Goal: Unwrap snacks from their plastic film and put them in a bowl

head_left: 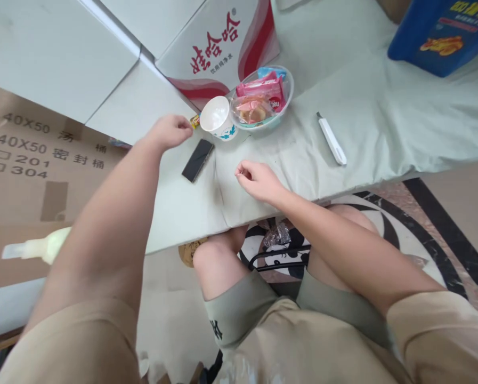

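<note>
My left hand (172, 132) is over the back left of the table, its fingers closed in a pinch at the end of a small yellow wrapped snack (195, 121). That wrapper lies beside a white paper cup (216, 114) with a blue print. My right hand (258, 180) hovers near the table's front edge, thumb and fingers curled together, with nothing visible in them. A black phone (197, 160) lies between my hands. Behind my right hand stands a clear plastic bowl (290, 96) holding several packaged snacks in pink and blue wrappers.
A white and red carton (218, 50) stands behind the cup and bowl. To the right lies a white utility knife (332, 140) on the pale green tablecloth (366, 117). A blue container (438, 40) occupies the far right corner. A large brown cardboard box (26, 186) is at the left.
</note>
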Tool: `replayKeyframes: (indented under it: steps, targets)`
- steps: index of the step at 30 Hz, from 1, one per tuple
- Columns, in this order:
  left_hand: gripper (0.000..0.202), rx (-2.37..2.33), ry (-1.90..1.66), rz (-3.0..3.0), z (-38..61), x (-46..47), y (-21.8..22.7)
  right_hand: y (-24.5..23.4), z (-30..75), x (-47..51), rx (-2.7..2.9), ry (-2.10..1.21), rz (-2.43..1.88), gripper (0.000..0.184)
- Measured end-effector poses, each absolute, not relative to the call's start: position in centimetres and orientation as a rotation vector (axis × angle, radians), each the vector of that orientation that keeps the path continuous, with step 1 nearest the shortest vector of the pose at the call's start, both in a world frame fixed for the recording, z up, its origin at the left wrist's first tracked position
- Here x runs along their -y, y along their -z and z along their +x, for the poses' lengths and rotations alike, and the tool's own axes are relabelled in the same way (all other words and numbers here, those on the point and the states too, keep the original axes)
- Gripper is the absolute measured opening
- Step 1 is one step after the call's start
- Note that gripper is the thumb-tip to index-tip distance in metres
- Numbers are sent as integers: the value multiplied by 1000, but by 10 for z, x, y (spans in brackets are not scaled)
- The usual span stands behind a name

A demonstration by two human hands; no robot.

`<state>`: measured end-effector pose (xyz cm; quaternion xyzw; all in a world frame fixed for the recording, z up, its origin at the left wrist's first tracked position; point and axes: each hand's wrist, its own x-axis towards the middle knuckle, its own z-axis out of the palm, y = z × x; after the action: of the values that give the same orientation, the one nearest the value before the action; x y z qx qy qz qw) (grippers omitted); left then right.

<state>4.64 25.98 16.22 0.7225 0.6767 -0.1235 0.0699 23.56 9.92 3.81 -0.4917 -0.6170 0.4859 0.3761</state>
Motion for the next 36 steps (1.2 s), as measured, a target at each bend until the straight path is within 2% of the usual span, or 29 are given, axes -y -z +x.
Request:
replayKeyframes:
  steps: [4,6,11,17,24,29,32,36]
  targets:
    - [68,-2096,455,2086,0,-233,-115,-34,234,-93,1694,-1215,-1275,17]
    - [77,-2058,394,2052,-17,-228,-86,-33,232,-94,1726,-1201,-1272,18]
    - [70,-1986,171,2158,-43,-235,-46,-34,215,-99,1859,-1166,-1260,19]
    - [68,-1830,136,2328,-65,-251,-44,-37,193,-104,2057,-1180,-1230,21]
    - [67,-1993,140,2231,-87,-282,-40,-38,190,-106,2242,-1185,-1230,22]
    - [76,-2006,-201,2174,-81,-277,-38,-35,191,-108,2244,-1159,-1234,23]
    - [62,-1967,-520,2194,-64,-226,-38,-32,193,-107,2251,-1144,-1233,24]
    - [15,-1853,-712,2085,-26,-80,-39,-25,205,-100,2247,-1093,-1231,26]
